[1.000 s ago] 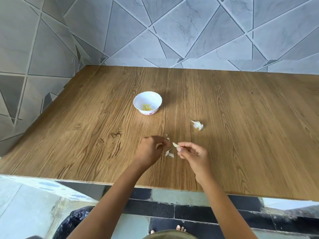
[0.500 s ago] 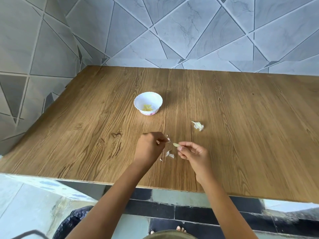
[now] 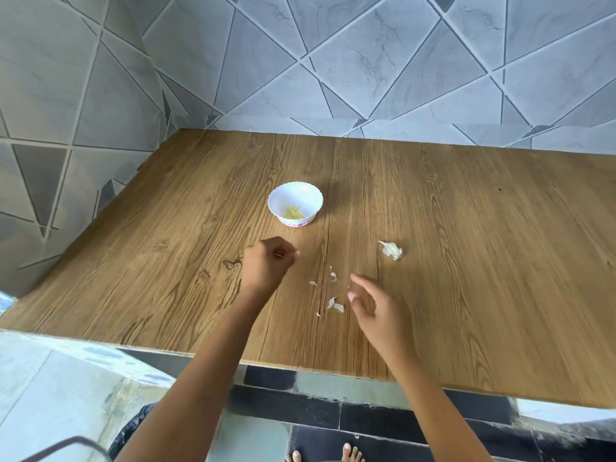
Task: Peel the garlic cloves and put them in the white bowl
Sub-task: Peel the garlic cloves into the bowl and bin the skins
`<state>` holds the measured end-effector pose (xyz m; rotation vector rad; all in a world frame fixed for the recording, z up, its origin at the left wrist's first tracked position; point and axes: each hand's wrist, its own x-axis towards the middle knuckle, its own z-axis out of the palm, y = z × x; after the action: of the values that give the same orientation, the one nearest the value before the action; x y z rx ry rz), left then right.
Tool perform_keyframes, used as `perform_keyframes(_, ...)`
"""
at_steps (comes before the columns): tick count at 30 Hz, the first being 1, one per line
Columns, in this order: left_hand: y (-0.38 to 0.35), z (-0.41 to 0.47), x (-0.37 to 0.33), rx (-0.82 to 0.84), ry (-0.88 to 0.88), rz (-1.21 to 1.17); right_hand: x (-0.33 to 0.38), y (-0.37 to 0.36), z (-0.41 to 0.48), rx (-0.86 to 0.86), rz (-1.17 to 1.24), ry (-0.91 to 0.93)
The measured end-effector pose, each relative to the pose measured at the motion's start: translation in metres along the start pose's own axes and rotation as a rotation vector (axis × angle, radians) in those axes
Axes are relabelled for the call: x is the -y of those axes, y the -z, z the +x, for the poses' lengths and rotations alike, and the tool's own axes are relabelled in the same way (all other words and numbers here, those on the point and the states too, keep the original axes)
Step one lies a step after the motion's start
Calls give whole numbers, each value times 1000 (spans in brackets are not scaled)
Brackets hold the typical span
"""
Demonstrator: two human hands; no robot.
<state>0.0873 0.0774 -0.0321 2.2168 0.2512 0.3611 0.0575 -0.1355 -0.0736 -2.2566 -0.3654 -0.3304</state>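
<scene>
The white bowl (image 3: 316, 204) stands on the wooden table and holds several peeled yellow garlic cloves (image 3: 293, 212). Just below and left of it is my left hand (image 3: 266, 261), its fingers curled in a pinch; a small pale tip shows at the fingertips, which looks like a garlic clove. My right hand (image 3: 375, 306) hovers low over the table with its fingers spread and nothing in it. A partly broken garlic bulb (image 3: 391, 250) lies to the right of the bowl. Loose bits of garlic skin (image 3: 334, 305) lie between my hands.
The table (image 3: 483, 261) runs into a tiled corner, with walls behind and to the left. Its front edge is close to my body, with the floor and bare toes below. A dark curved bar shows at the bottom left.
My right hand let go of the clove it pinched and spread its fingers. My left hand moved up and left toward the bowl, fingers curled. The camera tilted slightly.
</scene>
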Motion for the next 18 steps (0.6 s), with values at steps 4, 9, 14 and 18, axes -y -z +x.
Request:
perform_keyframes(4,1,16,17,-78,158,246,-19,-4,-15,13,-334,45)
perform_keyframes(9,-6,6,5,-58,16,414,-17,-3,-19,61,-324,-14)
perform_keyframes(14,-47,-5,-22,320,-346,392,-16,5,-20,68,-149,-84)
perform_keyframes(18,-65,-15,-23,371,-405,598,-14,8,-21,44,-61,-122)
